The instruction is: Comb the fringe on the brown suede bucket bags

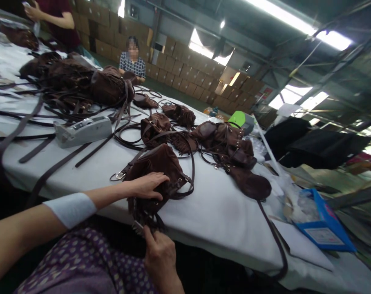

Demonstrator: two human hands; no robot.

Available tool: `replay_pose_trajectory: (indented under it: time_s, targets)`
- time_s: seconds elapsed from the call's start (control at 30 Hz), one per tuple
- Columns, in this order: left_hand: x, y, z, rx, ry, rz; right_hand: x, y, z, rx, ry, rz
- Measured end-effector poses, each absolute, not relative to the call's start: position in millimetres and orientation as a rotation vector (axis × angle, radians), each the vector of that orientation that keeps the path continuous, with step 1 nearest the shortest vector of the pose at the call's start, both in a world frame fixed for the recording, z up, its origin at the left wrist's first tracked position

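Note:
A dark brown suede-like bag (pixel 161 161) with a fringe and a buckled strap lies at the table's near edge. My left hand (pixel 147 185) rests on it, fingers stretched out over the front. Below, at the edge, my right hand (pixel 161 253) is closed with its thumb raised. From its grip a small, thin, pale tool (pixel 138 226) sticks out against the dark fringe (pixel 147 218) hanging over the edge. What kind of tool it is cannot be made out.
A grey tape dispenser (pixel 84 130) stands left, among loose brown straps (pixel 55 169). More brown bags (pixel 225 141) lie behind and to the right. A blue bag (pixel 323 220) sits at the right. Two people (pixel 132 61) are across the table, before stacked cartons (pixel 185 73).

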State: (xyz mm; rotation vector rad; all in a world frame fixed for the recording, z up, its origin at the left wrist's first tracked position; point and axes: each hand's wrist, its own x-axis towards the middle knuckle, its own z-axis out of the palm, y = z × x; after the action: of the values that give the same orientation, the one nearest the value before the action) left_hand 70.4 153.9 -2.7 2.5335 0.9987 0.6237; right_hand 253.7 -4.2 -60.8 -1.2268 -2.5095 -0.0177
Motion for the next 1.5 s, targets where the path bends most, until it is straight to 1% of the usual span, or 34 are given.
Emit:
replay_pose_trajectory:
  time_s: [0.1, 0.17, 0.3, 0.37, 0.43, 0.53, 0.6, 0.7, 0.87, 0.93, 1.03, 1.1, 1.2, 1.27, 1.37, 1.43, 1.5]
  targets:
    - [73.5, 163.7, 1.9, 2.654, 1.03, 0.436, 262.8, -9.6, -60.6, -1.241, -2.5, 0.031]
    - [73.8, 167.1, 16.8, 2.746, 1.032, 0.338, 267.4, -7.1, -60.2, -1.286, -2.442, 0.032]
    - [71.0, 167.0, 56.9, 2.922, 0.919, 0.279, 276.6, -1.5, -59.6, -1.319, -2.329, 0.053]
    - [70.6, 170.4, 67.0, 2.987, 0.815, 0.262, 279.0, -0.4, -57.7, -1.271, -2.335, 0.093]
    - [72.8, 180.8, 65.6, 3.035, 0.72, 0.187, 279.1, 0.3, -54.3, -1.208, -2.344, 0.137]
    - [83.7, 207.2, 49.6, 3.042, 0.681, -0.034, 277.4, 0.5, -48.3, -1.16, -2.365, 0.194]
    - [95.5, 225.0, 39.1, 3.006, 0.664, -0.145, 277.5, -0.5, -46.2, -1.179, -2.387, 0.203]
    - [112.4, 241.1, 32.8, 2.923, 0.635, -0.213, 280.5, -3.5, -47.8, -1.248, -2.407, 0.192]
    - [115.6, 236.9, 34.4, 2.75, 0.839, -0.313, 287.5, -8.7, -54.1, -1.329, -2.39, 0.135]
    - [108.5, 228.3, 33.0, 2.734, 0.858, -0.29, 289.5, -10.8, -55.4, -1.339, -2.361, 0.109]
    - [94.1, 214.2, 32.9, 2.753, 0.848, -0.117, 292.2, -15.2, -57.4, -1.33, -2.303, 0.088]
    - [82.7, 206.5, 38.9, 2.675, 1.0, 0.023, 294.4, -18.6, -59.5, -1.309, -2.225, 0.069]
    - [63.6, 196.1, 58.7, 2.346, 1.36, 0.224, 298.0, -20.8, -59.9, -1.321, -1.945, 0.102]
    - [51.9, 185.9, 74.3, 2.096, 1.492, 0.353, 298.4, -18.0, -55.0, -1.413, -1.658, 0.226]
    - [40.3, 160.9, 91.2, 1.789, 1.499, 0.485, 293.4, -6.6, -39.3, -1.522, -1.22, 0.54]
    - [35.4, 139.6, 96.5, 1.55, 1.453, 0.549, 287.8, 3.1, -27.5, -1.472, -0.986, 0.716]
    - [29.7, 118.1, 98.5, 1.262, 1.368, 0.585, 283.0, 10.1, -19.1, -1.393, -0.851, 0.796]
